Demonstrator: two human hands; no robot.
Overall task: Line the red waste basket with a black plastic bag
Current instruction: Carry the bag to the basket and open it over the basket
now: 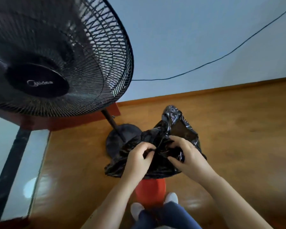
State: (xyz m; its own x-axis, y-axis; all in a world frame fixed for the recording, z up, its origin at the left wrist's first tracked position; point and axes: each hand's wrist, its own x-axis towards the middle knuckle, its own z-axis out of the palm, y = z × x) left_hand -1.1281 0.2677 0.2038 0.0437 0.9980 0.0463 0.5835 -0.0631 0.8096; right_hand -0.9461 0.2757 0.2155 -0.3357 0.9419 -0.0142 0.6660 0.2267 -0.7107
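Note:
A crumpled black plastic bag (175,129) is held up at the centre of the head view, above the red waste basket (149,190). My left hand (138,158) pinches a fold of the bag at its left side. My right hand (186,156) grips the bag's plastic just to the right, fingers curled into it. The two hands are close together. The basket stands on the wooden floor between my feet, with its top hidden by the bag.
A large black standing fan (56,53) fills the upper left; its pole and round base (120,138) sit just behind the bag. A glass-topped table (23,156) with a dark leg is at the left. A black cable (221,57) runs along the wall.

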